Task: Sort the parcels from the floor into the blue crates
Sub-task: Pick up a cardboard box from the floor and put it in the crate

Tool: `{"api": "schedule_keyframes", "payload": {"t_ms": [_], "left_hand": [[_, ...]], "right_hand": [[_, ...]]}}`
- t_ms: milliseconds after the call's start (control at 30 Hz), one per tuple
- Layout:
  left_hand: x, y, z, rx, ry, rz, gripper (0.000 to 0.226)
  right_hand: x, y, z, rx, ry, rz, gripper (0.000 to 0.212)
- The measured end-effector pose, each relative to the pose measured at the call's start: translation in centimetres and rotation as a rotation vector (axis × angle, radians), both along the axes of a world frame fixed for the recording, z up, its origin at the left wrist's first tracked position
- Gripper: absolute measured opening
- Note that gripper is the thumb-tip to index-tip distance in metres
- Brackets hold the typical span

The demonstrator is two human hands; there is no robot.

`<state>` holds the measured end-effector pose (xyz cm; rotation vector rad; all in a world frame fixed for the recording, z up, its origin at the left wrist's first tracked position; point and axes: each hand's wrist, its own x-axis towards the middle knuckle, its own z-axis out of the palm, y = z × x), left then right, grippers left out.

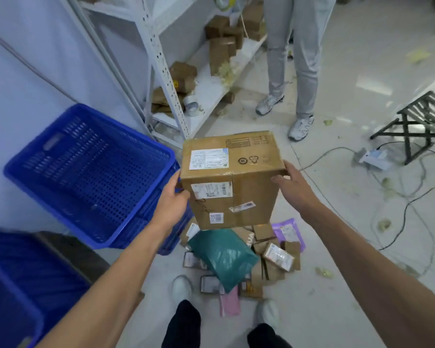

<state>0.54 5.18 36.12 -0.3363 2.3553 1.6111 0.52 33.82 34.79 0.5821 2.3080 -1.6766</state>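
A large brown cardboard box [239, 187] with white shipping labels hangs in the air above the parcel pile. My left hand [172, 194] grips its left edge, thumb on the front face. My right hand [293, 187] holds its right side with fingers spread along the edge. A blue perforated crate [60, 194] stands tilted to the left of the box, nothing inside it. On the floor below lies a heap of parcels: a teal mailer bag [224, 257], small cardboard boxes [278, 256], a purple mailer [289, 231] and a pink one [229, 302].
A second blue crate [8, 297] fills the lower left corner. White metal shelving [161, 61] with brown packages stands behind. Another person's legs [291, 59] stand at the back. A folding stool [417, 124] and loose cables [399, 197] lie on the right.
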Motion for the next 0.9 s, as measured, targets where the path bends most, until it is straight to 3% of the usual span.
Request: {"api": "schedule_keyframes", "payload": {"t_ms": [400, 700, 900], "left_hand": [[13.4, -8.7, 16.4, 0.07, 0.078, 0.429, 0.04], [26.6, -18.1, 19.6, 0.152, 0.115, 0.65, 0.015], [36.5, -24.6, 20.9, 0.088, 0.167, 0.786, 0.023]], "right_hand": [[3.3, -9.7, 15.5, -0.115, 0.188, 0.389, 0.053], [10.5, -22.5, 23.4, -0.036, 0.343, 0.661, 0.067], [18.2, -31.5, 25.4, -0.069, 0.416, 0.812, 0.068]]}}
